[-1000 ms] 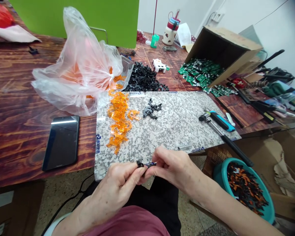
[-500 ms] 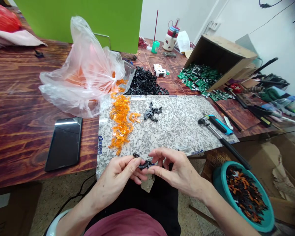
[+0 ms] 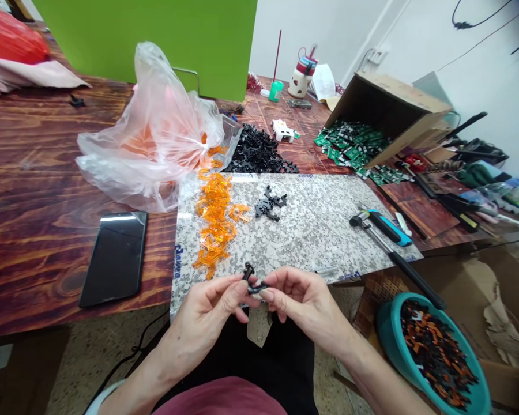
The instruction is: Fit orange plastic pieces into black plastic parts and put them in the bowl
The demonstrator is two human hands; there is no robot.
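Note:
A small black plastic part [image 3: 255, 287] is held between both hands at the near edge of the speckled board [image 3: 311, 230]. My left hand [image 3: 218, 302] pinches its left end, and one piece of it sticks up above the thumb. The fingertips of my right hand [image 3: 298, 297] close on its right end. Beyond my hands, orange clear plastic pieces [image 3: 215, 219] lie in a column on the board's left side. To their right sits a small cluster of black pieces [image 3: 270, 204].
Left of the board lie a phone [image 3: 115, 259] and a plastic bag [image 3: 155, 144]. A black heap [image 3: 259, 150] and a cardboard box [image 3: 398, 104] spilling green boards [image 3: 350, 141] stand behind. Rightward are a hammer [image 3: 398, 259] and a teal tub [image 3: 391, 334] of parts.
The black part has turned between my fingers, with its left piece now more upright. My right fingers have shifted their hold slightly. The whole view has moved a little.

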